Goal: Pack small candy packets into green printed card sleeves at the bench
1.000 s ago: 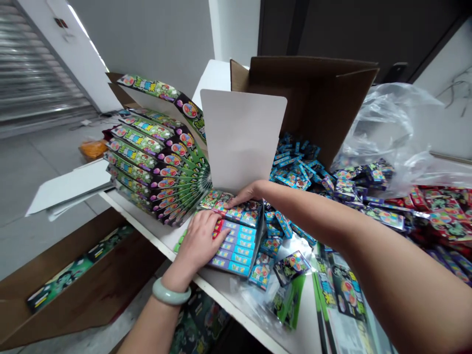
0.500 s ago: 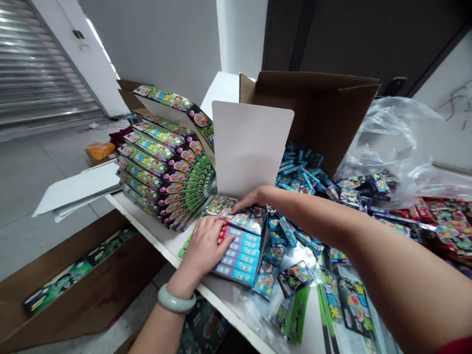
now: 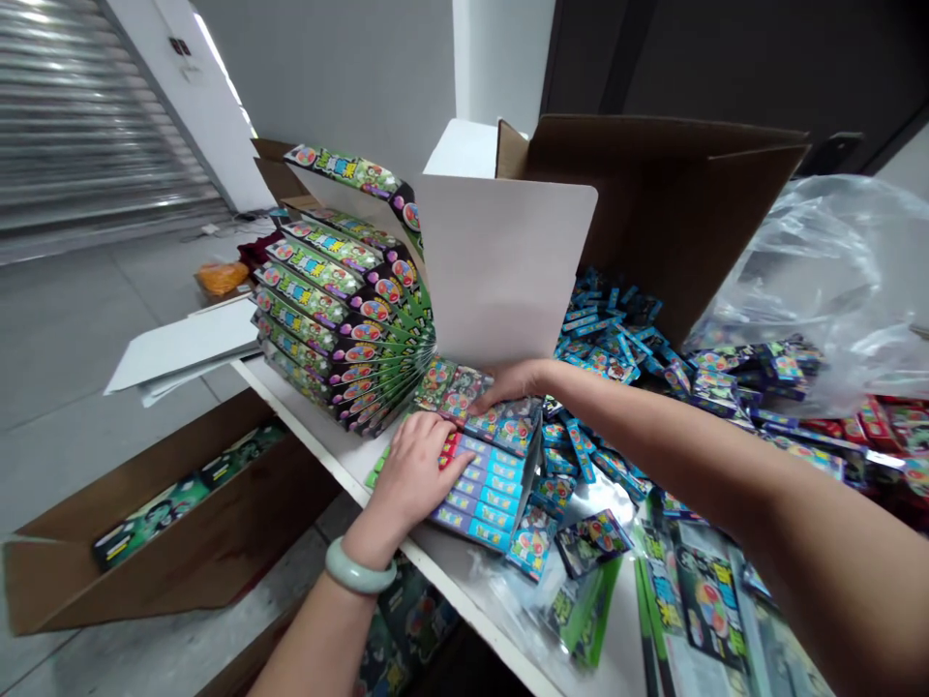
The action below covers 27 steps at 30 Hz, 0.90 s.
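A display box with a raised white lid stands on the white table, filled with rows of small blue and purple packets. My left hand, with a pale green bangle at the wrist, lies on the near left side of the rows, fingers spread. Across the back rows reaches my right hand, its fingers partly bent on the colourful packet tops; whether it grips one is not clear. Left of the box, a fanned stack of printed cartons leans on the table.
Behind is a large brown carton with loose blue boxes spilling out. Clear plastic bags and red packets lie right. A long carton holding green boxes stands at the lower left.
The view has shifted slightly, so the scene sits a little further right and higher. Both hands stay on the packets in nearly the same places.
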Tool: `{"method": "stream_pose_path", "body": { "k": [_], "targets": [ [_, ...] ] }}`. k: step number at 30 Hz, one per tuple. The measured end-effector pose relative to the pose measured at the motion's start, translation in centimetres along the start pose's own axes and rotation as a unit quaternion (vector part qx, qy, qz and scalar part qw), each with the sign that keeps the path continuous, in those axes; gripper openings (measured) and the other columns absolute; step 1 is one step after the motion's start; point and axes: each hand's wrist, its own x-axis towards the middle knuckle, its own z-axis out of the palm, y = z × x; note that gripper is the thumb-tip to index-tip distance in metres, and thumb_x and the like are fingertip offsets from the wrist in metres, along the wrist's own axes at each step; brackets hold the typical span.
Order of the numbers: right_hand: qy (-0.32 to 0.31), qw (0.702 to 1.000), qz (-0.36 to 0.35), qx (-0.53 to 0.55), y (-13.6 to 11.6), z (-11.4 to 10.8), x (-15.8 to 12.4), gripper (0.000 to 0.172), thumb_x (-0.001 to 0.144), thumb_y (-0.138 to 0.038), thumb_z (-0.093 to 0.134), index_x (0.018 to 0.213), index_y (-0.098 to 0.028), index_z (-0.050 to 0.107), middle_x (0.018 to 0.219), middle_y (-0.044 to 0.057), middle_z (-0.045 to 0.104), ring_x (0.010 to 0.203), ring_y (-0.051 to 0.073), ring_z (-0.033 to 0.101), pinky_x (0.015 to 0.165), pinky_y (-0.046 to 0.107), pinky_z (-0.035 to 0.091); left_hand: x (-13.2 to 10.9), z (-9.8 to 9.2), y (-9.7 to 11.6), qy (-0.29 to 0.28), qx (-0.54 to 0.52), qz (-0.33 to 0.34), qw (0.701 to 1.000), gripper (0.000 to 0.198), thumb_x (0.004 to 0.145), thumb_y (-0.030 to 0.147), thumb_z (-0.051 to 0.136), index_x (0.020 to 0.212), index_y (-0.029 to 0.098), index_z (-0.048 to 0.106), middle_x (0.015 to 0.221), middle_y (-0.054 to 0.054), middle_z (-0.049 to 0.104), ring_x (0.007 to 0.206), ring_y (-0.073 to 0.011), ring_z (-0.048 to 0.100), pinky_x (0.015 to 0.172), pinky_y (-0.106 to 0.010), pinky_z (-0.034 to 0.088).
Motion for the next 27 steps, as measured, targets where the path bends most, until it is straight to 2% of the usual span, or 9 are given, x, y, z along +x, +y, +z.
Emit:
{"method": "stream_pose_path", "body": {
  "k": [2, 6, 10, 12, 15, 18, 20, 25, 27],
  "targets": [
    [-0.01, 0.999, -0.021, -0.037, -0.8, -0.5, -0.4, 0.064, 0.065, -0.054, 0.076, 0.122, -0.027, 0.065, 0.125, 0.003, 0.066, 0.118, 0.03, 0.056, 0.101, 0.034, 0.043, 0.0, 0.0, 0.0, -0.002, 0.005, 0.003, 1.0, 0.026, 0.089, 0.041, 0.058, 0.103, 0.019, 0.058, 0.106, -0.009, 0.057, 0.106, -0.028, 0.05, 0.093, -0.045, 0.044],
    [-0.032, 0.996, 0.029, -0.082, -2.2, 0.2, -0.9, 0.069, 0.065, -0.051, 0.075, 0.127, -0.024, 0.061, 0.117, 0.007, 0.069, 0.101, 0.03, 0.065, 0.084, 0.033, 0.05, 0.1, 0.0, 0.2, -0.009, 0.012, 0.007, 1.0, 0.028, 0.088, 0.043, 0.058, 0.103, 0.019, 0.058, 0.106, -0.009, 0.057, 0.106, -0.0283, 0.049, 0.095, -0.045, 0.043],
    [0.004, 0.989, 0.058, -0.137, -2.9, 2.6, -1.7, 0.086, 0.068, -0.05, 0.075, 0.143, -0.023, 0.043, 0.131, 0.017, 0.058, 0.118, 0.039, 0.055, 0.094, 0.045, 0.045, 0.3, 0.0, 0.3, -0.013, 0.02, 0.003, 1.0, 0.027, 0.088, 0.042, 0.058, 0.101, 0.018, 0.058, 0.105, -0.01, 0.056, 0.105, -0.0287, 0.049, 0.094, -0.045, 0.044],
    [0.006, 0.987, 0.065, -0.146, -2.8, 3.3, -2.5, 0.082, 0.078, -0.056, 0.064, 0.147, -0.022, 0.037, 0.143, 0.02, 0.046, 0.13, 0.041, 0.043, 0.1, 0.05, 0.039, 0.3, 0.1, 0.3, -0.012, 0.018, 0.005, 1.0, 0.027, 0.088, 0.042, 0.059, 0.1, 0.018, 0.057, 0.105, -0.01, 0.056, 0.106, -0.029, 0.049, 0.094, -0.046, 0.044],
    [0.036, 0.991, 0.03, -0.122, -1.7, 3.8, -4.0, 0.067, 0.093, -0.06, 0.037, 0.149, -0.024, 0.033, 0.155, 0.017, 0.028, 0.139, 0.037, 0.031, 0.105, 0.052, 0.034, 0.2, 0.3, 0.3, 0.0, 0.002, -0.005, 1.0, 0.031, 0.085, 0.04, 0.062, 0.104, 0.017, 0.055, 0.107, -0.011, 0.055, 0.106, -0.0292, 0.05, 0.094, -0.046, 0.045],
    [0.112, 0.986, -0.034, -0.118, 0.0, 4.4, -5.2, 0.059, 0.098, -0.051, 0.03, 0.147, -0.019, 0.037, 0.153, 0.015, 0.033, 0.139, 0.03, 0.034, 0.11, 0.047, 0.029, 0.2, 0.4, 0.1, 0.076, -0.014, -0.04, 0.996, 0.033, 0.086, 0.037, 0.06, 0.111, 0.016, 0.052, 0.115, -0.014, 0.052, 0.113, -0.0297, 0.048, 0.099, -0.046, 0.044],
    [0.121, 0.981, -0.057, -0.142, 1.1, 5.4, -5.6, 0.058, 0.099, -0.047, 0.033, 0.145, -0.014, 0.04, 0.149, 0.015, 0.04, 0.138, 0.029, 0.035, 0.112, 0.043, 0.027, 0.5, 0.2, -0.1, 0.101, -0.007, -0.045, 0.994, 0.032, 0.091, 0.032, 0.053, 0.118, 0.016, 0.05, 0.125, -0.016, 0.048, 0.123, -0.0295, 0.044, 0.105, -0.047, 0.039],
    [0.109, 0.981, -0.033, -0.16, 1.9, 7.4, -6.1, 0.065, 0.097, -0.051, 0.033, 0.149, -0.011, 0.033, 0.155, 0.015, 0.029, 0.143, 0.034, 0.023, 0.114, 0.049, 0.023, 2.2, -1.0, -0.7, -0.063, 0.065, -0.033, 0.995, 0.03, 0.098, 0.03, 0.037, 0.113, 0.017, 0.059, 0.124, -0.013, 0.059, 0.121, -0.0285, 0.051, 0.11, -0.054, 0.03],
    [0.105, 0.984, -0.022, -0.144, 2.0, 7.7, -6.4, 0.064, 0.097, -0.051, 0.033, 0.15, -0.014, 0.032, 0.156, 0.014, 0.028, 0.144, 0.034, 0.021, 0.114, 0.051, 0.021, 2.6, -1.4, -0.8, -0.087, 0.074, -0.038, 0.993, 0.032, 0.098, 0.029, 0.036, 0.106, 0.015, 0.063, 0.119, -0.013, 0.063, 0.116, -0.0278, 0.056, 0.109, -0.051, 0.032]
  ]
}}
